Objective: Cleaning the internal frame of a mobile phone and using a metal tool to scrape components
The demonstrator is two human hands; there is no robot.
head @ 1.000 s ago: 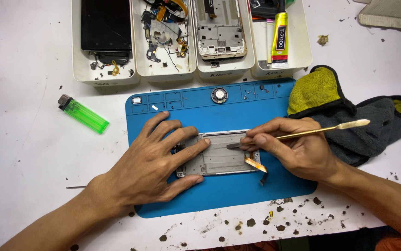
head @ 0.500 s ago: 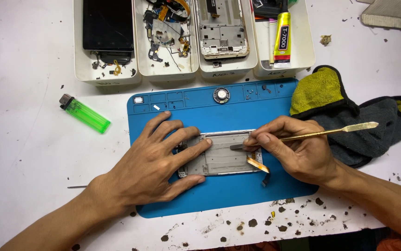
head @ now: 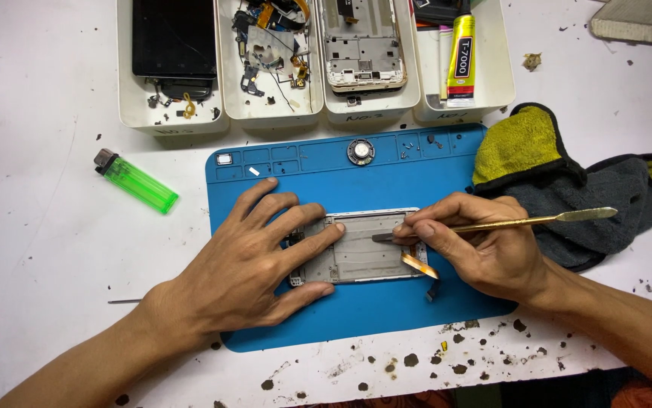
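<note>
Phone frame (head: 360, 257) on blue mat (head: 386, 317), stained white table (head: 38, 242); left hand (head: 246, 268) flat, right hand (head: 484, 245) grip holding spudger (head: 522, 222)

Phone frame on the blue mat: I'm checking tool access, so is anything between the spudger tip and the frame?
Nothing visible. The right hand holds the metal spudger with its flat tip directly on the phone frame. The left hand presses the frame's left end, clear of the tip.

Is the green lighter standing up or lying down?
Lying down. The lighter rests flat on its side on the white table, left of the blue mat.
</note>
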